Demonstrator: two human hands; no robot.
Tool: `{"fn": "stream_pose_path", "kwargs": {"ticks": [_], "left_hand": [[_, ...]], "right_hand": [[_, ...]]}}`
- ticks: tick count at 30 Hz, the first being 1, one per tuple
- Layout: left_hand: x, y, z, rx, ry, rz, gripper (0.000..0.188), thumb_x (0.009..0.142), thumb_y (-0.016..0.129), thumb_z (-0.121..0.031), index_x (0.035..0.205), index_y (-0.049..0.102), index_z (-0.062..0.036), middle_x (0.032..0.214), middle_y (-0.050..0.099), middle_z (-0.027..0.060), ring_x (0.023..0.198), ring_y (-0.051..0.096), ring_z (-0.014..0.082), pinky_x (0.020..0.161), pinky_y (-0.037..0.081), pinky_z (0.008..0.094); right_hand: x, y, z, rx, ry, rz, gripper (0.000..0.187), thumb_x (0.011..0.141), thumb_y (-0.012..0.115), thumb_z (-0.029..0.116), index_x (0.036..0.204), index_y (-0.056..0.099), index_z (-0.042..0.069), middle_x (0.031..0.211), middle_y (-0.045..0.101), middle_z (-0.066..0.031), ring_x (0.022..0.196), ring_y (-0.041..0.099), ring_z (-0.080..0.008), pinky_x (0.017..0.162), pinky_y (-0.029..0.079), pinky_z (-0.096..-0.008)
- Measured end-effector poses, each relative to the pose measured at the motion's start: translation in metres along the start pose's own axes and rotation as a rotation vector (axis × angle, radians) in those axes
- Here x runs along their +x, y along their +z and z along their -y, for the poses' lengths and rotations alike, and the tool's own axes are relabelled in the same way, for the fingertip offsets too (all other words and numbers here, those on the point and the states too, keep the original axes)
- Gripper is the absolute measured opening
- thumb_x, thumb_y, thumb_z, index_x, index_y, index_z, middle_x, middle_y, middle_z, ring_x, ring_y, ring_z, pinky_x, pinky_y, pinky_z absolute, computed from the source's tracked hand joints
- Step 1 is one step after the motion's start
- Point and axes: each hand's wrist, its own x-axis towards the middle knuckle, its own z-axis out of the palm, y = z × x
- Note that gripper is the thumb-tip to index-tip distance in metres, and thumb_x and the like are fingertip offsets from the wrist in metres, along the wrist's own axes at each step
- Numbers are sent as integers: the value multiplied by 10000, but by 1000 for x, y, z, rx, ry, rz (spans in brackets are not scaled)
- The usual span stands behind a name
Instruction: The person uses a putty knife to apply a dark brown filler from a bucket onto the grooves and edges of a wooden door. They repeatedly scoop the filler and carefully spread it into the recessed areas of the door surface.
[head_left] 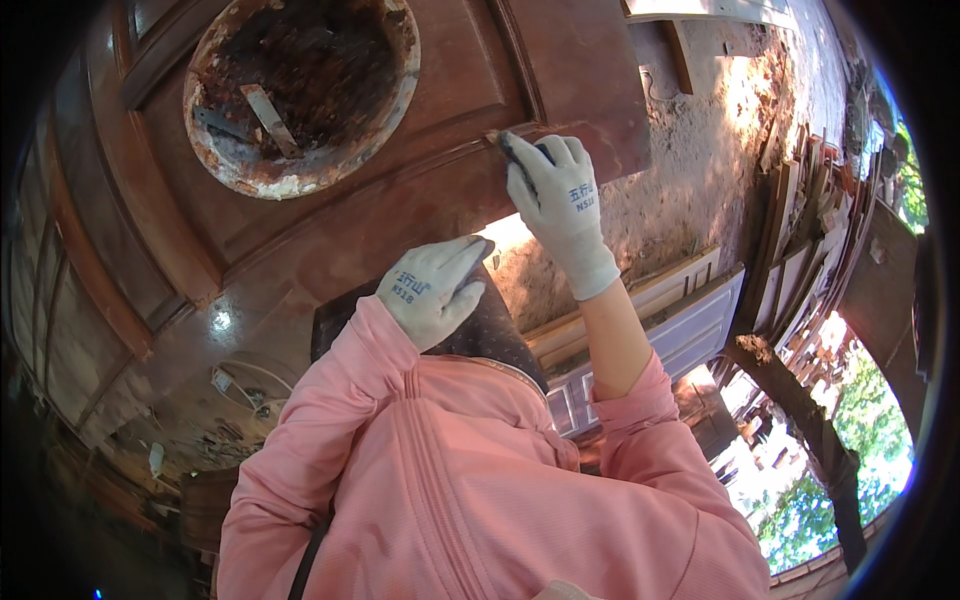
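Note:
A brown panelled wooden door (370,230) lies in front of me. My right hand (553,200), in a white glove with dark fingertips, presses at a moulding groove near the door's right end. Its fingers are closed, and whatever they may hold is too small to make out. My left hand (432,290), gloved alike, is by the door's near edge, fingers stretched and thumb apart, holding nothing visible. On the door's far left part stands a round, stained basin (290,185) with dark brown residue inside. A flat scraper-like strip (270,120) lies in it.
More brown panelled doors (130,220) stand at the left. To the right, pale panels (690,310) lean near a stack of timber strips (790,230). A dark post (800,420) stands at the lower right, with bright greenery behind. Sawdust-like debris covers the ground (670,180).

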Motion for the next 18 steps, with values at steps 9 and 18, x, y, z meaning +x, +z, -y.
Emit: {"fn": "stream_pose_path", "kwargs": {"ticks": [9,18], "left_hand": [[-8,1,3,-224,-208,-199,382,974,610,-58,1340,588,48,1266,667,188,1131,672,276,985,520,359],[-2,-29,3,-924,-559,-500,440,1078,519,-257,1436,542,-3,1314,659,127,1063,671,175,924,517,305]], "right_hand": [[-10,2,-4,97,22,-6,316,897,639,82,1205,698,47,918,588,-110,929,532,-320,849,459,-448],[5,-5,-15,164,47,-22,214,892,655,161,1081,716,82,917,638,-98,904,585,-324,851,489,-449]]}}
